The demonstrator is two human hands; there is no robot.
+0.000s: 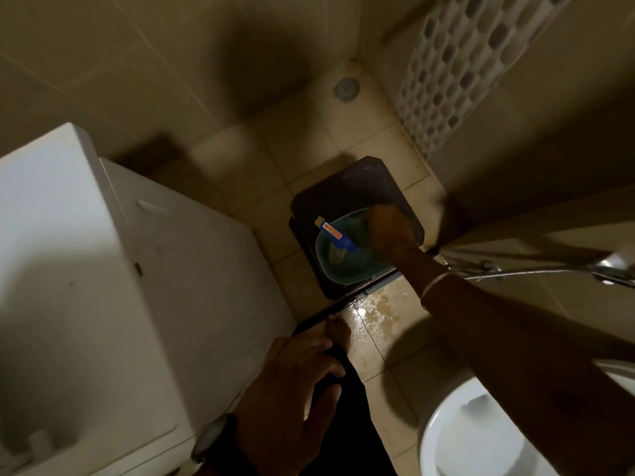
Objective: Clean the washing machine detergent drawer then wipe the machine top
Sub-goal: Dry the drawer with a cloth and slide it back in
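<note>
The white washing machine (pixel 103 269) fills the left side, seen from above, its top bare. On the floor ahead stands a dark stool (pixel 343 187) with a teal basin (pixel 343 266) on it. A blue tube-shaped item (pixel 335 233) with an orange-and-white label leans across the basin's rim. My right hand (pixel 388 231) reaches down into the basin at its far right side, fingers curled; what they hold is hidden in the dim light. My left hand (pixel 288 389) rests on my dark trouser leg with the fingers spread and holds nothing. The detergent drawer is not visible.
A white toilet bowl (pixel 481 434) sits at the lower right. A metal spray hose (pixel 515 274) runs along the right wall. The tiled floor has a wet patch (pixel 371 304) near my bare foot (pixel 338 333) and a drain (pixel 347 87) in the far corner.
</note>
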